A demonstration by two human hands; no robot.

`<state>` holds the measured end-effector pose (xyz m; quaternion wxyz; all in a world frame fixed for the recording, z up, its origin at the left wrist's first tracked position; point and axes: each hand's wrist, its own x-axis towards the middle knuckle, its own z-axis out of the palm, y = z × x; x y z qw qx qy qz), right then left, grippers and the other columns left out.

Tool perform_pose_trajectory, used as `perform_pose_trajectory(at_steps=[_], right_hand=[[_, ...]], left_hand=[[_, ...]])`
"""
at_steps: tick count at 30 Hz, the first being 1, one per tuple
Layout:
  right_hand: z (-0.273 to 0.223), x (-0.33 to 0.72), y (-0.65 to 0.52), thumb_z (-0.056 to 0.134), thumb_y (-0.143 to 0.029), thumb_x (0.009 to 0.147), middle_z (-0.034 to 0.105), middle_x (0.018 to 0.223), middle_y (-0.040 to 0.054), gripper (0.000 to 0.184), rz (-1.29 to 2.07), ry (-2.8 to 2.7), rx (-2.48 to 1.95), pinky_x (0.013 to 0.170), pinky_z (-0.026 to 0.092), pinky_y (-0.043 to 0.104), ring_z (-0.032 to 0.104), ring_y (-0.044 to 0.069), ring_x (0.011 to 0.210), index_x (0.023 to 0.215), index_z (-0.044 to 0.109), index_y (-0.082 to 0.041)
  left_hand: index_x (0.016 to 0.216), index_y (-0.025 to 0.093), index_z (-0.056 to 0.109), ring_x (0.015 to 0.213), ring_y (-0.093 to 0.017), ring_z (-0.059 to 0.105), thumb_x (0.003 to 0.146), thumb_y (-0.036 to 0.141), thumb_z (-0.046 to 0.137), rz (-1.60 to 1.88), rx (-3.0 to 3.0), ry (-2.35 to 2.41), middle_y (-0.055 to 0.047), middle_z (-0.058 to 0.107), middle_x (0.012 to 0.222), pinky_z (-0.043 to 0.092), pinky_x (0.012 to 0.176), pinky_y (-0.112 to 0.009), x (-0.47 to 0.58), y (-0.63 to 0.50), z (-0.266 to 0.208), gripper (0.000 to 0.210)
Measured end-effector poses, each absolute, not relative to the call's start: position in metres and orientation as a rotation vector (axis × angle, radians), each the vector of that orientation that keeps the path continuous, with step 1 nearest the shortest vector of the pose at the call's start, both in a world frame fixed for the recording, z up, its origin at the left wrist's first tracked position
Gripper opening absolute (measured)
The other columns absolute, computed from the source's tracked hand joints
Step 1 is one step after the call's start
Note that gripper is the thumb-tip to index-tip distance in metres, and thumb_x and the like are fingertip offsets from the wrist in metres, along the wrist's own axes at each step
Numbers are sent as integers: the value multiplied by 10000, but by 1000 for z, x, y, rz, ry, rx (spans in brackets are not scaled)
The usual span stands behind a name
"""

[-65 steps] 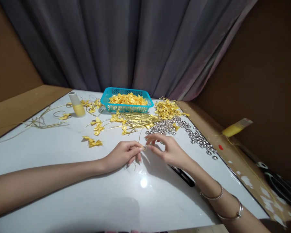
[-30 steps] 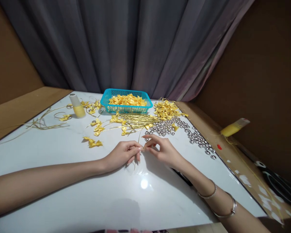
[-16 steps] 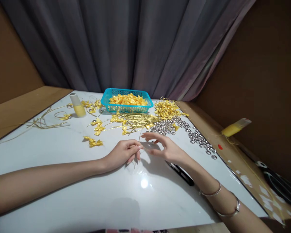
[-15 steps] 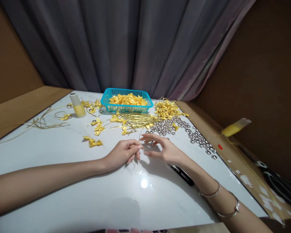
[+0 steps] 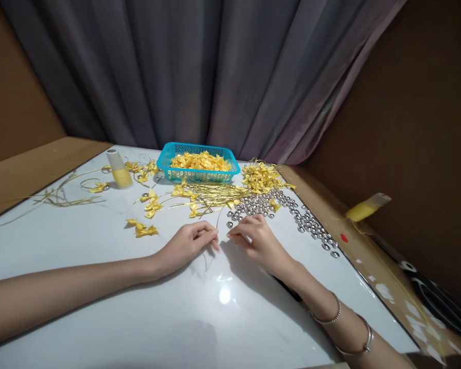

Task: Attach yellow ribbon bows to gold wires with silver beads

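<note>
Left hand [image 5: 184, 245] pinches a thin gold wire [image 5: 214, 230]; right hand [image 5: 255, 240] rests curled, fingertips beside it.

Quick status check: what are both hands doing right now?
Left hand pinching thin gold wire. Right hand at silver beads, grip unclear. Nothing blocking.

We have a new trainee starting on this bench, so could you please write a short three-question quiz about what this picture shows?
1. True or false: the blue basket holds silver beads.
2. Which lies nearer the right hand: (a) the silver beads or (b) the yellow bottle?
3. What thin thing does the left hand pinch?

Key:
1. False; it holds yellow bows.
2. (a).
3. A gold wire that runs up from the fingertips.
</note>
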<state>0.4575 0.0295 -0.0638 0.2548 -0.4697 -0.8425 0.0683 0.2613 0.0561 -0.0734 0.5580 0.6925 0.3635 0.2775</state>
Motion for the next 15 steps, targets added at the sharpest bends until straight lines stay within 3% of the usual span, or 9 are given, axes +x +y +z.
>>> perform_pose_trajectory(at_steps=[2,4,7,10,15], right_hand=[[-66,454,27,513,-52,842,635,673,27,190,22,-2307,-1156,750,312,324,537,163,715,765,648,-159],[-66,451,26,462,-49,863,617,642,30,224,-122,-2317,-1055,754,313,329,525,174,731,762,631,-156],[-63,448,25,407,-35,875,613,659,42,245,-250,-2312,-1005,759,319,339,516,181,742,760,593,-145],[-57,452,25,417,-78,896,607,700,50,215,-261,-2293,-1060,769,326,344,508,168,704,762,570,-146],[-57,463,30,477,-84,873,592,716,51,199,-220,-2243,-1156,772,323,339,510,179,742,731,595,-158]], left_hand=[[934,183,573,950,-183,544,862,395,505,697,1730,855,-60,613,1032,399,831,-296,262,57,-66,234],[1062,212,528,1078,-200,494,843,406,534,695,1744,829,-61,549,1176,373,901,-312,265,58,-61,292],[1036,189,498,828,-163,558,853,412,510,543,1666,742,-30,590,887,423,731,-272,269,61,-57,289],[831,163,522,537,-100,426,882,398,452,446,1693,740,41,452,603,337,537,-223,272,65,-58,250],[705,159,492,449,-80,316,873,343,464,470,1582,839,60,383,493,239,468,-221,279,73,-59,251]])
